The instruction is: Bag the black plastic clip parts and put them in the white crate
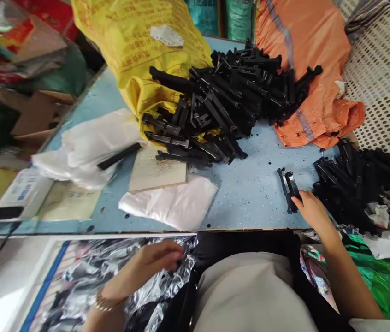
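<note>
My right hand (310,211) pinches the near end of a black plastic part (287,189), a narrow piece with two long bars, on the blue table. Just right of this hand lies a small heap of similar black parts (350,180). Below the table edge, my left hand (153,260) hangs over a bin of parts in clear plastic bags (87,276). Its fingers are loosely bent and slightly blurred, with nothing visible in them. A large pile of the same black parts (226,92) covers the back middle of the table.
A yellow sack (139,41) and an orange sack (316,50) flank the big pile. Clear plastic bags (170,200) lie by a beige square board (160,170). A white perforated basket (381,78) stands right. At left sits a white boxy device (24,191).
</note>
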